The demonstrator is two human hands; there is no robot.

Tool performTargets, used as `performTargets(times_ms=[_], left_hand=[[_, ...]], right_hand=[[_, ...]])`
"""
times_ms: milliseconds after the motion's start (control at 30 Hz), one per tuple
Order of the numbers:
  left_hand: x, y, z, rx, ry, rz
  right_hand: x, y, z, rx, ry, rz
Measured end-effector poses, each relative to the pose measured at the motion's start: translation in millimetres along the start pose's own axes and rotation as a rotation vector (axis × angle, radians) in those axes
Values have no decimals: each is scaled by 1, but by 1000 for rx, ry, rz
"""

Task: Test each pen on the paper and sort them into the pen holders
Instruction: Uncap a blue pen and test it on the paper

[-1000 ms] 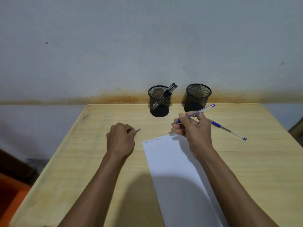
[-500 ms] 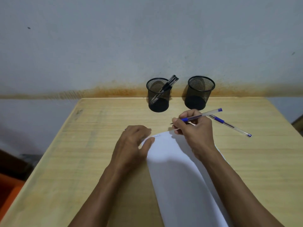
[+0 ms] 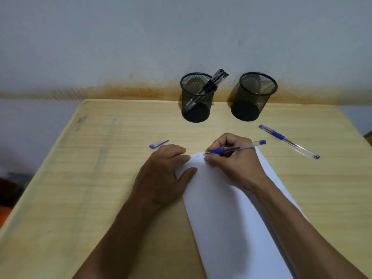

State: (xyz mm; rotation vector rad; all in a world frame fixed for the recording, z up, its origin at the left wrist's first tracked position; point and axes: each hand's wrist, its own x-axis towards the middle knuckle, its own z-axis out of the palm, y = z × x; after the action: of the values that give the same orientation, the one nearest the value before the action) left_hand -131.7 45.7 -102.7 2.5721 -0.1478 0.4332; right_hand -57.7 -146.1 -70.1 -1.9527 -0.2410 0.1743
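Note:
My right hand (image 3: 233, 162) grips an uncapped blue pen (image 3: 236, 149), its tip touching the top of the white paper (image 3: 227, 218) beside faint scribbles. My left hand (image 3: 163, 174) lies flat, fingers spread, pressing the paper's upper left corner. The pen's blue cap (image 3: 158, 144) rests on the table just beyond my left hand. A second blue pen (image 3: 288, 141), capped, lies to the right of the paper. Two black mesh pen holders stand at the far edge: the left holder (image 3: 196, 109) contains two black pens (image 3: 211, 83), the right holder (image 3: 251, 103) looks empty.
The wooden table (image 3: 90, 178) ends at a stained wall behind the holders. Its left edge runs diagonally, with dark floor and something orange (image 3: 3, 215) below it. Bare wood lies left of my left hand.
My left hand set the blue cap down and moved right to flatten the paper's corner. My right hand lowered the pen until its tip reached the paper.

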Motion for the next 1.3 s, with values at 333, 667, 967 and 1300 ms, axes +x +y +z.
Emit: performTargets(times_ms=[333,667,967,1300], left_hand=[[0,-1,1,-4,-31,-29],[1,0,2,-11,-3,-20],[1,2,0,-16,-3,-37],[1,2,-1,-33,11,-33]], right_hand=[[13,10,4,4,19,7],[19,16,7,45,17,-62],[19,20,9,64,41,-65],[18,17,9,34,40,-101]])
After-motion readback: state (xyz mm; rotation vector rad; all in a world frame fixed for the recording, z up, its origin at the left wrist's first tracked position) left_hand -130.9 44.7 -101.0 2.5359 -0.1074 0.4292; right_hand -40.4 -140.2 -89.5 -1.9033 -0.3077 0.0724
